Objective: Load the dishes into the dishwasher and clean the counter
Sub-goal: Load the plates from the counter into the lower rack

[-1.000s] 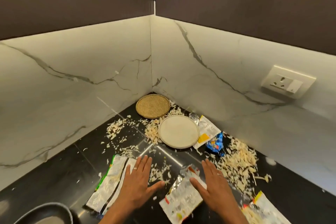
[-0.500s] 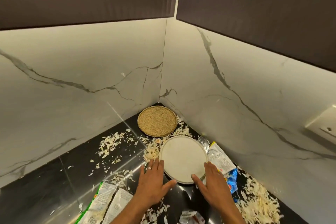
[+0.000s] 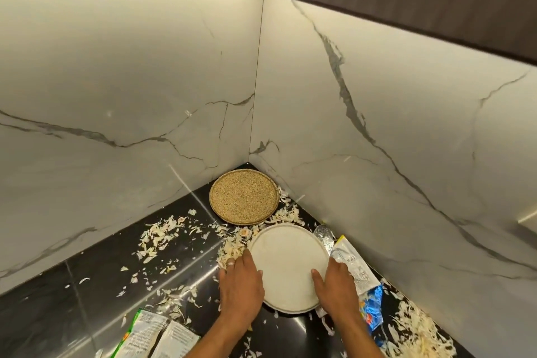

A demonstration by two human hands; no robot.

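Since half a second ago both hands have moved in from just short of the white plate [image 3: 287, 264] and now sit on its two sides. The left hand [image 3: 240, 285] lies against the plate's left edge, fingers straight and close together, thumb reaching over the rim onto the plate face; a ring shows on one finger. The right hand [image 3: 334, 282] lies over the right edge, thumb on the plate face, fingers running along the rim. Whether the fingertips have curled under the rim cannot be told, so the grip reads as two flat hands bracketing the plate.

The plate rests flat on the black counter [image 3: 87, 285], near the right wall. Farther back, in the corner, sits a round speckled tan plate [image 3: 244, 196], apart from the white one. Pale shavings [image 3: 158, 237] are scattered over the counter to the left of both plates, with a thicker heap at near right [image 3: 418, 331]. A silver and white wrapper [image 3: 347, 259] lies just right of the white plate, partly under the right hand, and a blue wrapper [image 3: 372, 308] lies nearer. Two more opened packets [image 3: 151, 334] lie at the near edge, left of the forearms. White veined marble walls [image 3: 116, 81] meet behind the plates.
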